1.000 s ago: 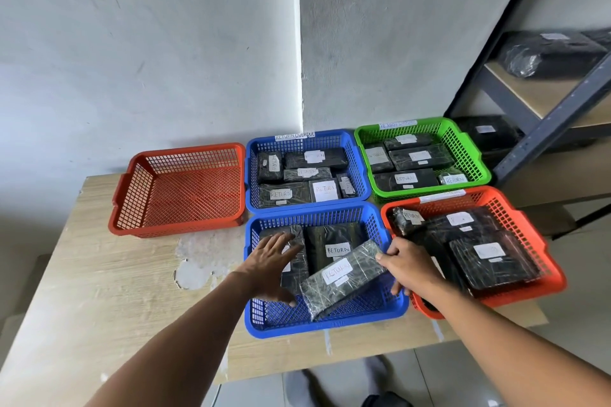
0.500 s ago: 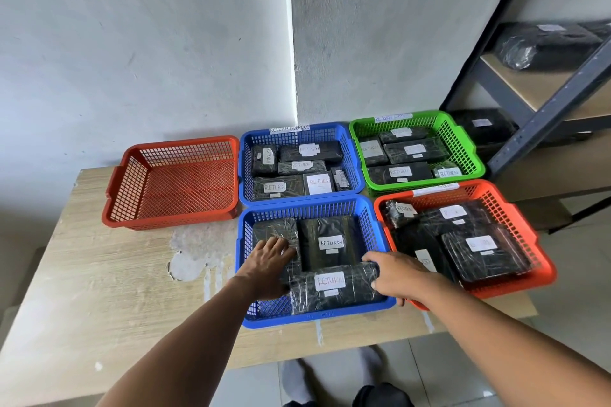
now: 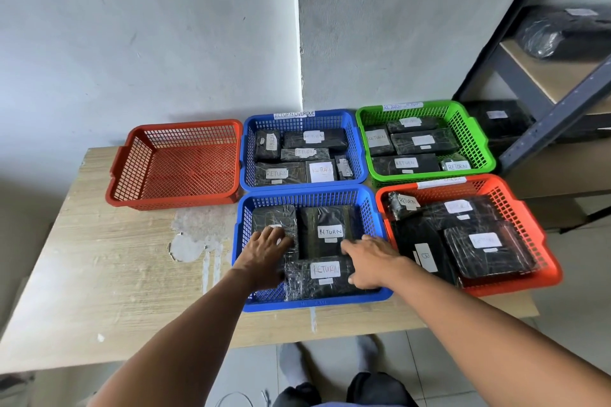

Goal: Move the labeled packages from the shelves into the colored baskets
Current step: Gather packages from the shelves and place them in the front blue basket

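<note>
**Both hands laid flat on packages in the near blue basket**

A pale wooden worktop is seen set against a grey wall, with a dark metal shelf unit standing at the right. On the shelves, two black wrapped packages are kept: one on the upper shelf, one lower down.

Five baskets are placed on the worktop. An empty red basket is set at the far left. Beside it a far blue basket, tagged "RETURN OVERDUE", is filled with labelled packages, and a green basket next to it is likewise filled. A second red basket at the near right is loaded with larger packages.

In the near blue basket, three packages are laid. The left hand is rested with relaxed fingers on the left package. The right hand is spread flat across the front package labelled "RETURN", its fingertips reaching the middle package. Nothing is held in either grip.
</note>
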### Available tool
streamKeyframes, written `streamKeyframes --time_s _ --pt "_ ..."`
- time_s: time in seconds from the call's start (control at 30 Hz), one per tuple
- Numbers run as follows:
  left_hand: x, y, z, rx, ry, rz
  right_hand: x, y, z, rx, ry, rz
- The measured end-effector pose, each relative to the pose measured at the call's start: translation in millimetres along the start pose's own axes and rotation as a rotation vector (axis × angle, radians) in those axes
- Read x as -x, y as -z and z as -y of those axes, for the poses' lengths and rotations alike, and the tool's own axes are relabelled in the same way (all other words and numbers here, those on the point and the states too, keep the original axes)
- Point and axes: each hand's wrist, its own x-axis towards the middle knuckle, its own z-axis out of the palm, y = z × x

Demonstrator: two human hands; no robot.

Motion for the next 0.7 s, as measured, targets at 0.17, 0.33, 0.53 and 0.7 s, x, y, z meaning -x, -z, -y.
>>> streamKeyframes --time_s 0.17,0.33,0.53,0.7 --pt "1.3 -3.3 4.8 0.054 0.053 0.032 1.3 3.6 -10.2 -0.138 0.098 -0.019" --pt "6.2 -6.8 4.4 0.072 0.098 0.014 -4.4 6.5 -20.0 -0.266 0.106 0.083" --pt "6.7 -11.2 4.0 0.053 0.085 -0.028 -10.3 16.1 -29.8 -0.349 0.11 0.11" --pt "-1.6 7.6 6.4 0.086 -0.02 0.003 -9.4 21.2 -38.5 -0.385 0.088 0.052"
